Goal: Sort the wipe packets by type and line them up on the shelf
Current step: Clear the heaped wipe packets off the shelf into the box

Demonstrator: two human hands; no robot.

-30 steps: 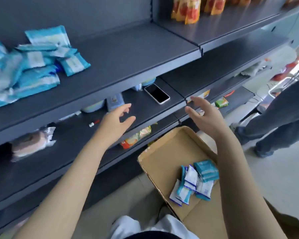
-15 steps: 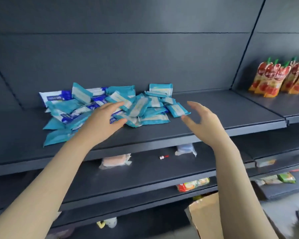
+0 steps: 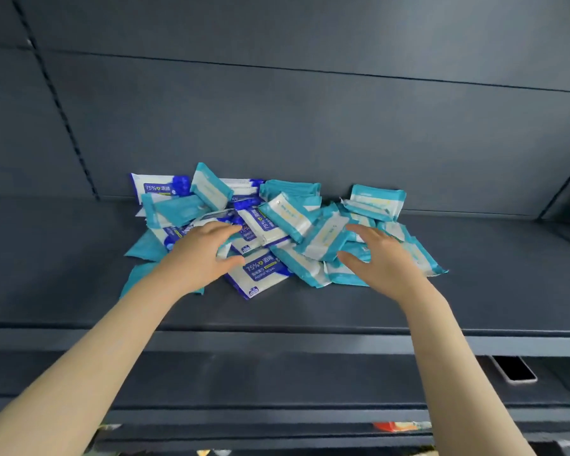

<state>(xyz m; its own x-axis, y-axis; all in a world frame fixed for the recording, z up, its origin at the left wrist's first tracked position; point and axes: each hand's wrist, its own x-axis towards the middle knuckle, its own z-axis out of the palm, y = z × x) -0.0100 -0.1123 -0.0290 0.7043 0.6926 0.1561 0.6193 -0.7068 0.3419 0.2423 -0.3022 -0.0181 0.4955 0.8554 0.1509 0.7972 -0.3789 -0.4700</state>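
Note:
A jumbled pile of wipe packets (image 3: 287, 225) lies in the middle of the dark grey shelf (image 3: 310, 311). Two kinds are mixed: teal-and-white packets (image 3: 377, 200) and white packets with dark blue "75%" alcohol labels (image 3: 260, 273). My left hand (image 3: 201, 255) reaches onto the pile's left part, fingers spread over the packets and thumb beside a blue-label one. My right hand (image 3: 380, 258) hovers over the pile's right part with fingers spread, holding nothing.
The shelf's back panel (image 3: 310, 126) rises just behind the pile. Bare shelf surface extends left and right of the packets. A phone (image 3: 514, 368) lies on the lower shelf at the right. Coloured goods peek out at the bottom edge.
The view has swung up from the cardboard box and lower shelves to the shelf with the pile. Both hands have moved forward onto the packets.

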